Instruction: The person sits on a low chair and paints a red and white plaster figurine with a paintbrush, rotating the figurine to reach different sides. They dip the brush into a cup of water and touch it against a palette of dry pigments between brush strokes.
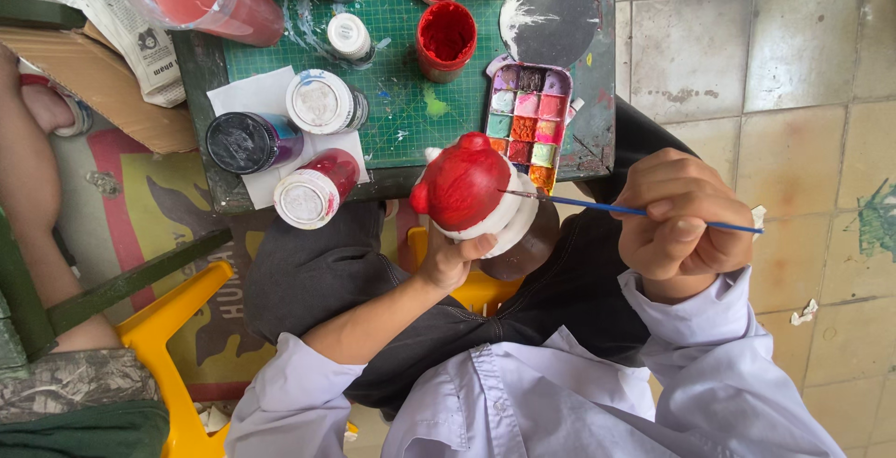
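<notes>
1. The green cutting mat lies on the low table in front of my knees, cluttered with paint.
2. My left hand closes its fingers under the plaster figurine, holding it up above my lap, its red-painted top toward the table edge.
3. My right hand pinches the blue-handled paintbrush tight, its tip touching the figurine's white rim.
4. The paint palette, with small wells of pink, orange and red, sits on the mat just beyond the figurine.
5. Two open red paint pots stand beside the palette.
</notes>
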Tool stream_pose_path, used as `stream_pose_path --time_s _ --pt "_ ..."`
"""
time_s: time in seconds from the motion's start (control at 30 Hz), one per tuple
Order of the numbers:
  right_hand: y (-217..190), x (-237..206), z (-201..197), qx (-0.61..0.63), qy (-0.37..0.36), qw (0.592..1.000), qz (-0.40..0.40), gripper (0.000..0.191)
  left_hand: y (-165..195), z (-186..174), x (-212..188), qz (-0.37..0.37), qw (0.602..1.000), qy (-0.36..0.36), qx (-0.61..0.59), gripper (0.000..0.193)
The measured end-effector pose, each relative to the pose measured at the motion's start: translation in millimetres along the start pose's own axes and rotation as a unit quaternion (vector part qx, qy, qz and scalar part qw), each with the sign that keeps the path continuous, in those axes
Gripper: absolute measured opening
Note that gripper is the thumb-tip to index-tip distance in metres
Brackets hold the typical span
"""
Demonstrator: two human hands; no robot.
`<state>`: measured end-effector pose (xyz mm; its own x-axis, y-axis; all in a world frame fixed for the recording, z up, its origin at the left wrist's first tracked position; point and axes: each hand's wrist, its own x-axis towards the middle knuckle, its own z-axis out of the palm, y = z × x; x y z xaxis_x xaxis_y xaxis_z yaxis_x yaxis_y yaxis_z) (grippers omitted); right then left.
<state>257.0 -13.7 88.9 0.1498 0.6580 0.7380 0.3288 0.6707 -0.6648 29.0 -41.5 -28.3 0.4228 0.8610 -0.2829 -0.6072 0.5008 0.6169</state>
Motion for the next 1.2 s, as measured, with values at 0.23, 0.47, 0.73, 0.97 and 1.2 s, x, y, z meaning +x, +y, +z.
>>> stream_pose_path --time_s 0.23,0.47,0.73,0.97,1.2 --pt "-13 6 12 0.038 -0.041 0.998 0.026 0.031 -2 3 4 -0.033 0.999 0.003 0.002 0.084" --pt "-26 21 9 -0.037 -0.048 0.996 0.062 0.04 2 5 3 -0.004 0.999 -0.013 0.05 0.083" --pt "-26 18 9 -0.045 -0.088 0.995 -0.035 0.049 7 8 6 0.01 0.995 -0.015 0.099 0.084" --pt "-29 14 -1 -0.041 -0.218 0.972 -0.077 0.046 10 11 7 0.012 0.993 -0.029 0.11 0.082" --pt "-34 18 0 -0.055 -0.215 0.971 -0.087 0.043 10 12 9 0.024 0.993 -0.008 0.116 0.085"
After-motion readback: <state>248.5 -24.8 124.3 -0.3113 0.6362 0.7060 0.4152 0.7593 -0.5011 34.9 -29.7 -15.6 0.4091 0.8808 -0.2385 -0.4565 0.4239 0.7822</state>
